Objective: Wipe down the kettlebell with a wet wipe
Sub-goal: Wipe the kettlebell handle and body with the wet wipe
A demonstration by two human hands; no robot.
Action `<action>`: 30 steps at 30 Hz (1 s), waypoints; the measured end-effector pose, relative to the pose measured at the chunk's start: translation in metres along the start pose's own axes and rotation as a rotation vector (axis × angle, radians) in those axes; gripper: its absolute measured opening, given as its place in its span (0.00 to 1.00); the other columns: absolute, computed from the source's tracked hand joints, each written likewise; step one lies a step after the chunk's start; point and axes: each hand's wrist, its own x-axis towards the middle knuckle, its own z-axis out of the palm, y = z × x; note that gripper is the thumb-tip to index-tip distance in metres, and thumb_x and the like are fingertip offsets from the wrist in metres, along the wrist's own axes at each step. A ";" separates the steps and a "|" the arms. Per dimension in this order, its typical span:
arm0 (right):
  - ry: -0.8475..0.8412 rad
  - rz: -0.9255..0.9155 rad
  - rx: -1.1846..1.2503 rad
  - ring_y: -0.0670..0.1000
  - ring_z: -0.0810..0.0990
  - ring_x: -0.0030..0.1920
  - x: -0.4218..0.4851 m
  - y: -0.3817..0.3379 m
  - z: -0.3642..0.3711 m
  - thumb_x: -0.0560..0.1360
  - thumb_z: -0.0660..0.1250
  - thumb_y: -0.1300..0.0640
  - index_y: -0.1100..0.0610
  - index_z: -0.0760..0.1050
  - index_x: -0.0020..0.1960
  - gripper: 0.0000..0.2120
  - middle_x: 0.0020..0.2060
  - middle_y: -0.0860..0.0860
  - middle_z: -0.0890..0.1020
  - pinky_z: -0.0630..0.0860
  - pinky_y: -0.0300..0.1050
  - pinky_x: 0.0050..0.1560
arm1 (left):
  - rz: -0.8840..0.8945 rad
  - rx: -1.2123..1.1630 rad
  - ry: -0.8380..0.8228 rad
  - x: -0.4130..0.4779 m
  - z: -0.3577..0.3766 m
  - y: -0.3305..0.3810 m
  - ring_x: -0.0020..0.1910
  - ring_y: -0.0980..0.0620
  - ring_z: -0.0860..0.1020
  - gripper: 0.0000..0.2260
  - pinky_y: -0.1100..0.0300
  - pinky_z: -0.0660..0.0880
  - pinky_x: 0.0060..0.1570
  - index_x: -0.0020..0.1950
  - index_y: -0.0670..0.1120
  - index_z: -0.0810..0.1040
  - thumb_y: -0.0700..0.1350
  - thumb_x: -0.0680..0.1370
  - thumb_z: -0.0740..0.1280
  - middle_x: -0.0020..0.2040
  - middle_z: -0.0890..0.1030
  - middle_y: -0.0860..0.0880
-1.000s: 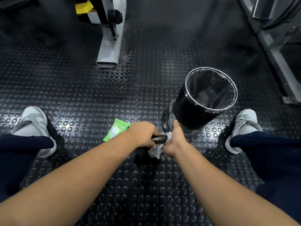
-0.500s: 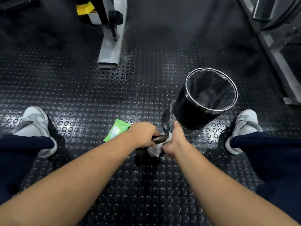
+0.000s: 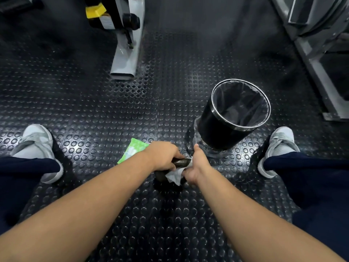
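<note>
Right grip (image 3: 196,167) edged lower (pinching crumpled white wet wipe (image 3: 174,176)); left grip (image 3: 164,156) clasps dark kettlebell (image 3: 181,162) handle.

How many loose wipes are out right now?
1: a crumpled white wet wipe, held by the right hand against the dark kettlebell. Others may be hidden in the green wipe pack or the black bin.

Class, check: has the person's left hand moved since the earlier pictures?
No. The left hand still grips the kettlebell handle, its knuckles just as close to the green wet wipe pack on the floor.
</note>
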 end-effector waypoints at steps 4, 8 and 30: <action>0.025 -0.060 -0.113 0.62 0.83 0.41 0.004 0.004 -0.007 0.87 0.56 0.48 0.65 0.75 0.55 0.21 0.44 0.63 0.84 0.81 0.60 0.39 | -0.031 -0.041 0.042 -0.003 0.014 0.001 0.62 0.49 0.79 0.27 0.53 0.78 0.53 0.75 0.66 0.69 0.55 0.78 0.71 0.62 0.80 0.57; 0.109 -0.168 -0.325 0.60 0.85 0.40 0.014 0.007 -0.033 0.87 0.54 0.63 0.68 0.75 0.61 0.13 0.46 0.63 0.84 0.85 0.51 0.36 | -0.068 -0.132 0.116 -0.021 0.039 0.007 0.74 0.48 0.68 0.30 0.49 0.72 0.69 0.81 0.60 0.62 0.51 0.80 0.69 0.76 0.71 0.57; -0.071 -0.408 -1.867 0.53 0.78 0.35 0.014 -0.059 -0.033 0.81 0.69 0.53 0.60 0.79 0.46 0.10 0.40 0.55 0.82 0.77 0.43 0.35 | -0.686 -1.867 -0.025 -0.033 0.099 0.037 0.49 0.45 0.86 0.10 0.50 0.83 0.51 0.64 0.39 0.77 0.41 0.85 0.64 0.51 0.87 0.42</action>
